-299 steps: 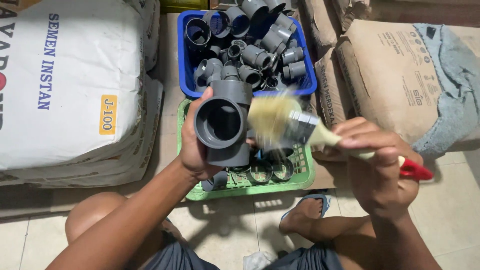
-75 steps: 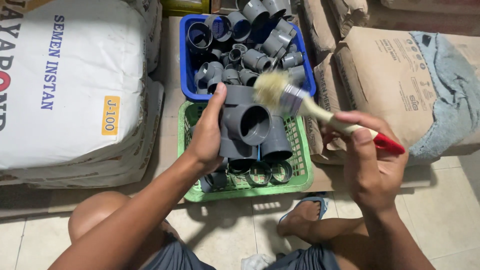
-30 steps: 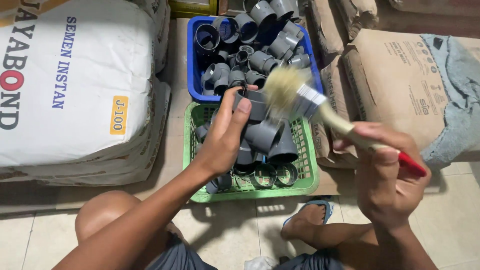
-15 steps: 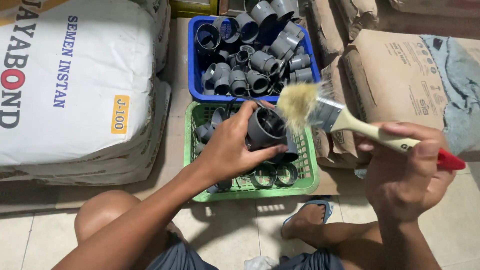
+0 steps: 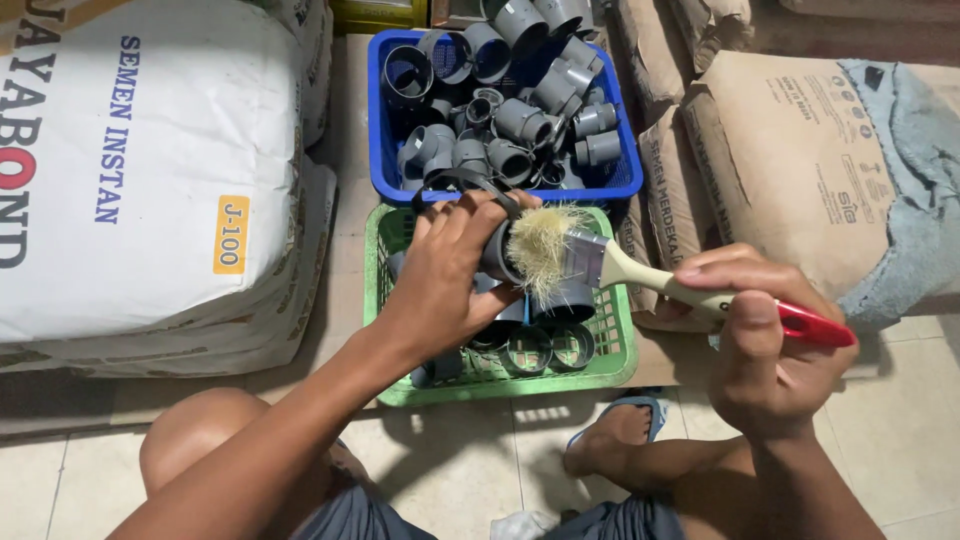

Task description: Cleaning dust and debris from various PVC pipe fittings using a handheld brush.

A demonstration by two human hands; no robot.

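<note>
My left hand (image 5: 447,272) grips a grey plastic pipe fitting (image 5: 500,252) over the green basket (image 5: 620,352). My right hand (image 5: 765,340) holds a paintbrush (image 5: 640,275) with a cream and red handle. Its pale bristles press against the fitting's open end. More grey fittings (image 5: 548,345) lie in the green basket under my hands, partly hidden.
A blue basket (image 5: 384,160) full of grey pipe fittings stands just beyond the green one. A large white sack (image 5: 150,170) lies to the left, brown paper sacks (image 5: 780,150) and a grey cloth (image 5: 915,180) to the right. My foot in a sandal (image 5: 615,445) rests on the tiled floor.
The brush swung from above the fitting down onto its open end. My left hand turned the fitting and drew it slightly toward me.
</note>
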